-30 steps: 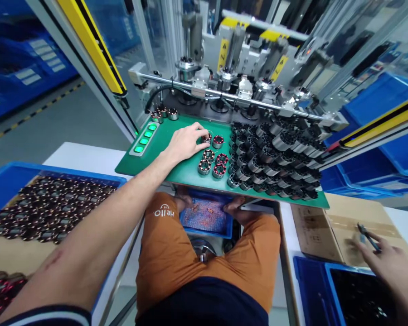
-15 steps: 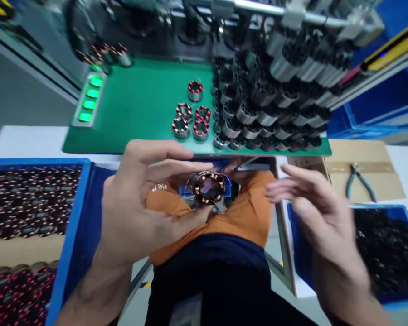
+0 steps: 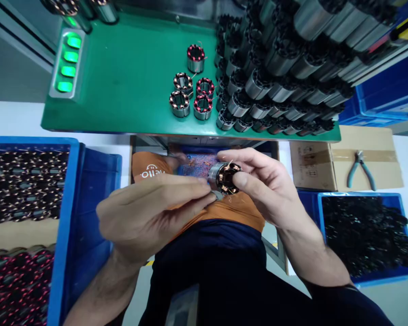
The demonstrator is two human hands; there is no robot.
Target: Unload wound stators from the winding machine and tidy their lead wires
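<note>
A copper-wound stator [image 3: 217, 175] with a silver metal shell is held over my lap, tilted so its ring of copper coils faces right. My right hand [image 3: 270, 185] grips its coil end between thumb and fingers. The fingertips of my left hand [image 3: 156, 210] are pressed together at the metal side of the same stator. Thin loose wires show around the coils. Beyond my hands, two copper-wound stators [image 3: 179, 104] and three red-wound stators [image 3: 203, 107] stand upright on the green work surface [image 3: 132, 77].
Many dark-topped metal cores [image 3: 258, 84] are stacked at the right of the green surface. Blue bins [image 3: 75, 190] of wound stators stand left. At right are a cardboard box [image 3: 313, 165], pliers [image 3: 359, 170] and a blue bin [image 3: 403, 213] of black parts. A panel [image 3: 68, 63] has green lights.
My right hand has come in from the right and closed on the stator. The stator has turned from facing me to facing right. The view has shifted lower.
</note>
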